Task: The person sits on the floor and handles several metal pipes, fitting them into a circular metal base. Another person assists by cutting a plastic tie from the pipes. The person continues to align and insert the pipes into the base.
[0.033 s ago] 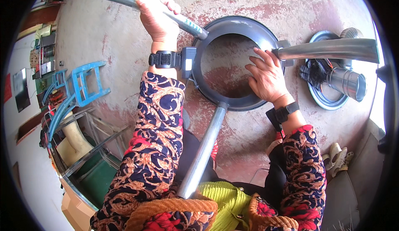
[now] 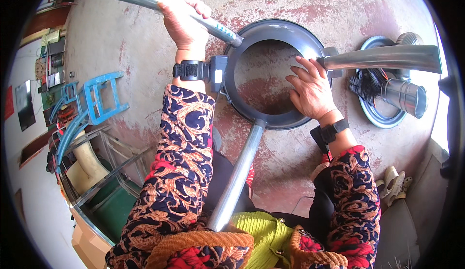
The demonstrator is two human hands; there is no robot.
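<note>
A dark ring-shaped frame (image 2: 286, 120) with an open middle lies in front of me, with three metal tube legs spreading from it. My left hand (image 2: 186, 19) is wrapped round the upper-left tube leg (image 2: 220, 30), some way out from the ring. On the ring's right side rests my right hand (image 2: 311, 86), its fingers apart and its fingertips beside the joint of the right tube leg (image 2: 387, 58). The near tube leg (image 2: 237, 177) runs back toward my lap, untouched by either hand. A dark box (image 2: 219, 73) sits at the ring's left edge, behind my left wrist.
To the right a round blue-grey basin (image 2: 397, 122) holds black gloves (image 2: 365, 86) and a shiny metal cylinder (image 2: 404, 97). Pale shoes (image 2: 391, 182) lie at the lower right. On the left are a blue metal frame (image 2: 104, 97), a metal rack (image 2: 106, 160) and a cardboard box (image 2: 89, 237).
</note>
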